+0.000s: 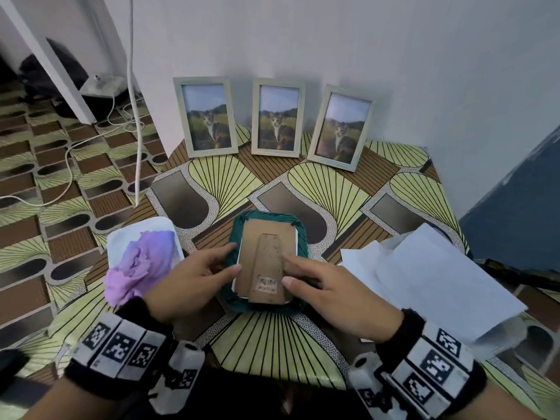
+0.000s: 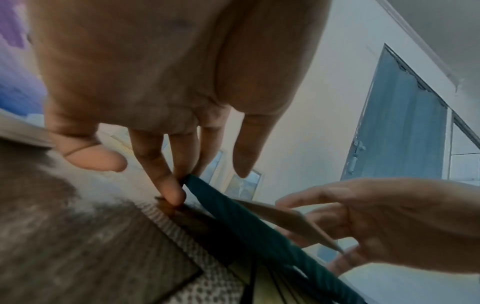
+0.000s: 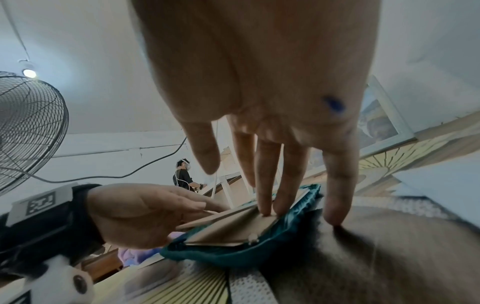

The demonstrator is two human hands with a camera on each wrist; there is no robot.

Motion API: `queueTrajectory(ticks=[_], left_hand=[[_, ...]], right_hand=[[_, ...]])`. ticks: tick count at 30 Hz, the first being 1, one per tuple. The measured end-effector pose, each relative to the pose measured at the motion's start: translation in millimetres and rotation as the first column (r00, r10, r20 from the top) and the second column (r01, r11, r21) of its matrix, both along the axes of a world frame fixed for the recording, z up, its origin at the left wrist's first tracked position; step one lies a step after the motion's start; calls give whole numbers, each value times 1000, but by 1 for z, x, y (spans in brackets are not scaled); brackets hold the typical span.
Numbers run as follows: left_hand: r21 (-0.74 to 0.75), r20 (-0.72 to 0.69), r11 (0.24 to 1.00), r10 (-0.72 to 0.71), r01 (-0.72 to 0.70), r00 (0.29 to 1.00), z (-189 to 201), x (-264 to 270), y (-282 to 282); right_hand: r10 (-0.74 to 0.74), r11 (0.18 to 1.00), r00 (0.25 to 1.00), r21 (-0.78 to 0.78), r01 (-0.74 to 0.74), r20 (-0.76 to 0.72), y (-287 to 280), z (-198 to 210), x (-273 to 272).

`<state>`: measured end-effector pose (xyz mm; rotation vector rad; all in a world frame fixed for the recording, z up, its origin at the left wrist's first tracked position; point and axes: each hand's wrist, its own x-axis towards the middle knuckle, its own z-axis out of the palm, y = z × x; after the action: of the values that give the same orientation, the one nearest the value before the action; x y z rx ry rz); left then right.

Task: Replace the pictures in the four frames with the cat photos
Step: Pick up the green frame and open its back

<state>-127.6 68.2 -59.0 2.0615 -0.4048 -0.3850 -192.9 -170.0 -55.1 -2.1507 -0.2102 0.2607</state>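
Note:
A teal picture frame [image 1: 266, 214] lies face down on the patterned table [image 1: 272, 338], its brown cardboard backing [image 1: 269, 237] and fold-out stand facing up. My left hand [image 1: 230, 257] touches the frame's left edge with straight fingers, and its fingertips [image 2: 174, 195] meet the teal rim [image 2: 246, 222]. Straight fingers of my right hand [image 1: 298, 269] rest on the right side of the backing, with fingertips [image 3: 267, 205] pressing the board [image 3: 233, 230]. Three pale frames [image 1: 209, 116], [image 1: 278, 118], [image 1: 341, 131] with cat photos stand against the wall.
White paper sheets [image 1: 424, 277] lie at the table's right. A crumpled purple sheet [image 1: 142, 268] lies on white paper at the left edge. Cables [image 1: 91, 137] run over the floor on the left. A fan [image 3: 26, 127] and another person [image 3: 184, 174] are in the background.

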Motion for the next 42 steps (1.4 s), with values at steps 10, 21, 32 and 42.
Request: queueTrajectory(ticks=[10, 21, 32, 42], left_hand=[[135, 138, 991, -38, 19, 990, 4, -9, 14], [768, 307, 611, -615, 192, 727, 19, -37, 35], [728, 373, 642, -665, 240, 647, 10, -17, 38], [697, 381, 666, -658, 266, 649, 9, -12, 34]], right_hand=[[-62, 995, 993, -77, 70, 101, -15, 10, 3], [307, 835, 947, -503, -221, 95, -21, 15, -5], [480, 687, 875, -647, -330, 62, -17, 10, -1], [476, 673, 875, -678, -296, 90, -15, 15, 1]])
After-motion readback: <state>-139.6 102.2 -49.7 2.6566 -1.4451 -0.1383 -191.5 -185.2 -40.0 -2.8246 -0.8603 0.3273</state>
